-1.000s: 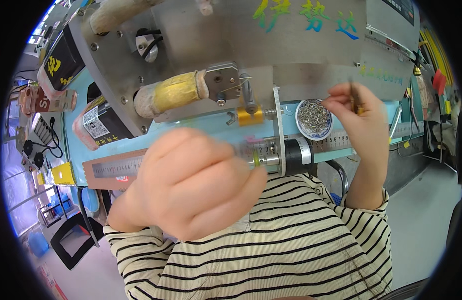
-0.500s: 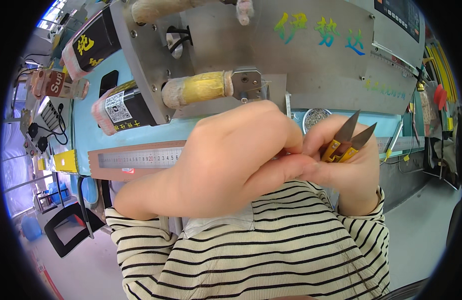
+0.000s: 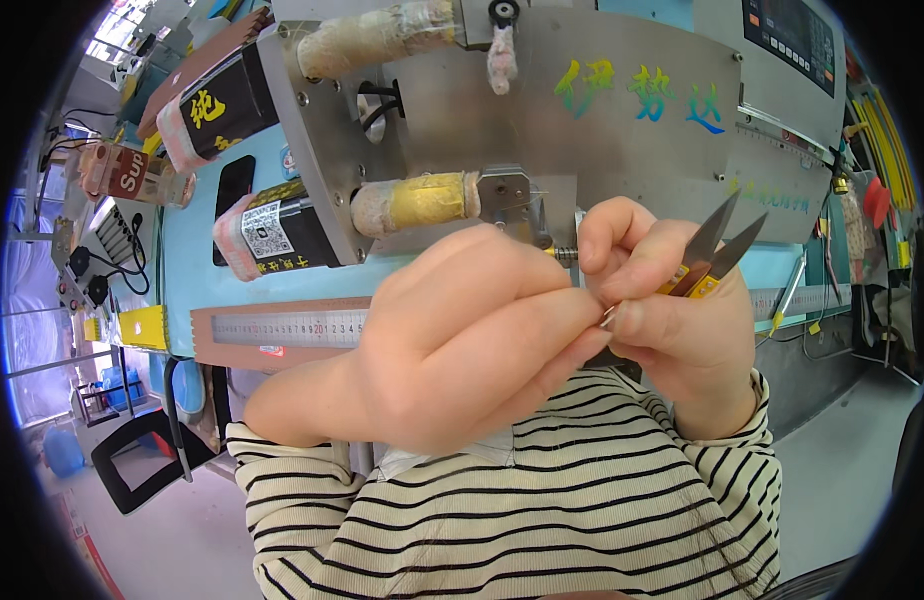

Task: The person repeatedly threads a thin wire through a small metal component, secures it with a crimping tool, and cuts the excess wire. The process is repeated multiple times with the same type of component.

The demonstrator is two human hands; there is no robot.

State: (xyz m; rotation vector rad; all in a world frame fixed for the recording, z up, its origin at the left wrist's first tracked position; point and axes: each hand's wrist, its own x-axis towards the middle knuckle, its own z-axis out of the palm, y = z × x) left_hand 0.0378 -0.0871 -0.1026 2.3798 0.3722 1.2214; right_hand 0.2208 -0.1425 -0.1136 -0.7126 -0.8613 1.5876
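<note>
In front of my striped shirt, the fingertips of my left hand (image 3: 462, 345) and my right hand (image 3: 672, 325) meet. Between them shows a tiny shiny ring-like metal piece (image 3: 608, 317), too small to identify. My left hand is closed in a pinch on it, its back toward me. A pair of yellow-handled thread snips (image 3: 717, 255) is tucked in my right hand, blades apart and pointing up and away. The right thumb and a finger also close at the small piece. Most of the snips' handles are hidden by the hand.
Beyond my hands stands a metal machine (image 3: 542, 130) with a yellow-wrapped roller (image 3: 422, 203) and black motors (image 3: 272, 237). A steel ruler (image 3: 282, 328) lies on a brown board at the bench's near edge. A phone (image 3: 234, 185) and a clear bottle (image 3: 122, 172) are farther left.
My left hand has shifted slightly downward, and the right fingers have lifted and spread a little, exposing the small metal piece. The snips have tilted further right. The view has shifted slightly.
</note>
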